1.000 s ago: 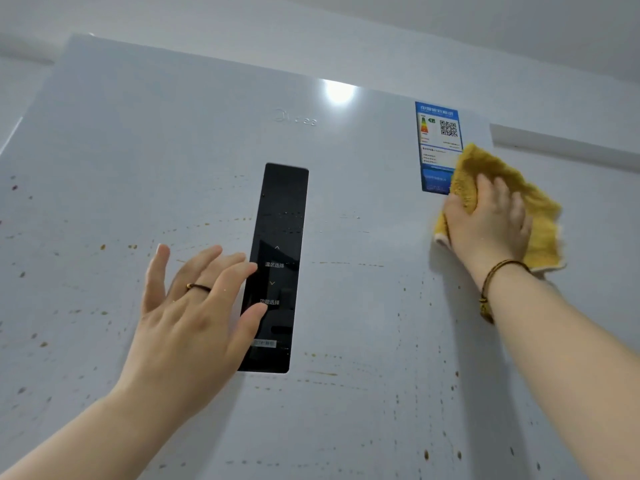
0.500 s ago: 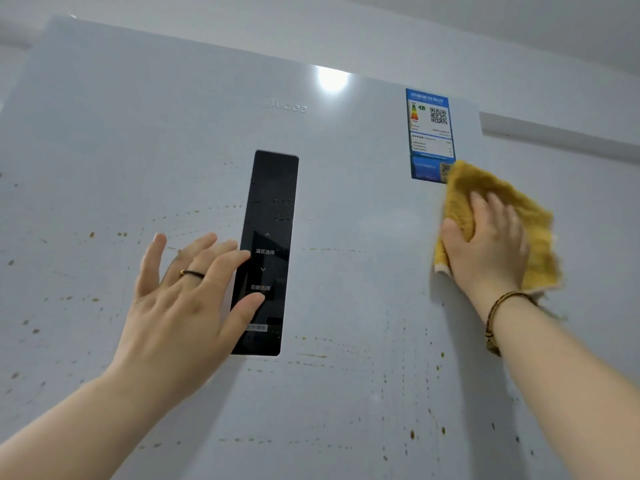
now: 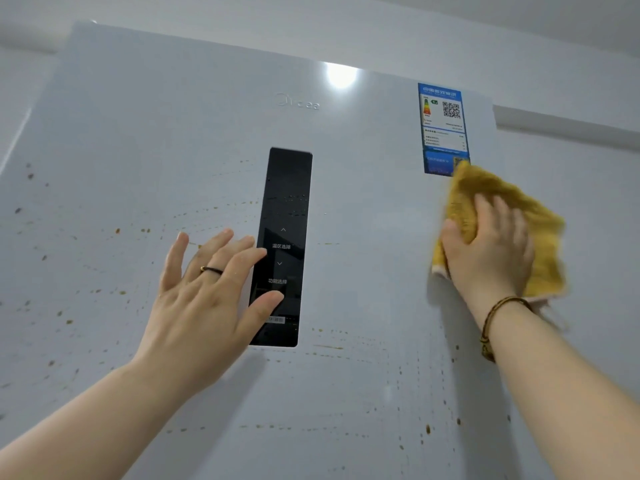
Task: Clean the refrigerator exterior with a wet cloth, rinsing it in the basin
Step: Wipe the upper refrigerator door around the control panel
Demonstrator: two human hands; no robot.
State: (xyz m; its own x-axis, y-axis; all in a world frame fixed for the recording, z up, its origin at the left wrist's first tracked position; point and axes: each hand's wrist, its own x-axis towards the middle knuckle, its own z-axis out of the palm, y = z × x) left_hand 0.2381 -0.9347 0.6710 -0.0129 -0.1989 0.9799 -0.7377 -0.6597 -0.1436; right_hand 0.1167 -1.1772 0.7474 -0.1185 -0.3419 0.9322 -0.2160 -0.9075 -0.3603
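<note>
Refrigerator surface fills almost all we see: the tall pale-grey glossy refrigerator door (image 3: 173, 133), with white wall (image 3: 571, 81) beyond its right edge. Small brown dried spots (image 3: 117, 231) pepper its left side and lower half, so we judge most of the wiping is yet to do. Dragging a loaded cloth through them could smear rather than lift, and the basin for rinsing is out of view. Next in size, the long black glass control panel (image 3: 289, 188) stands upright mid-door, between the cloth and the dirty left side; a wet pass over it might trigger its touch keys. The square yellow terry cloth (image 3: 540, 237) lies pressed to the door near the right edge, its top corner overlapping the bottom corner of the blue-and-white energy label sticker (image 3: 443, 126). Rubbing upward there could lift the sticker's edge. Our right grip (image 3: 491, 251) is released, fingers laid flat on the cloth, pushing it against the door. Our left grip (image 3: 204, 306) is released too, fingers spread, holding nothing, its thumb tip in front of the panel's lower left edge. Whether it touches we cannot tell, yet bracing there could press a key. Smallest are a thin dark ring (image 3: 211, 270) on the left and a brown cord bracelet (image 3: 491, 313) on the right wrist.
</note>
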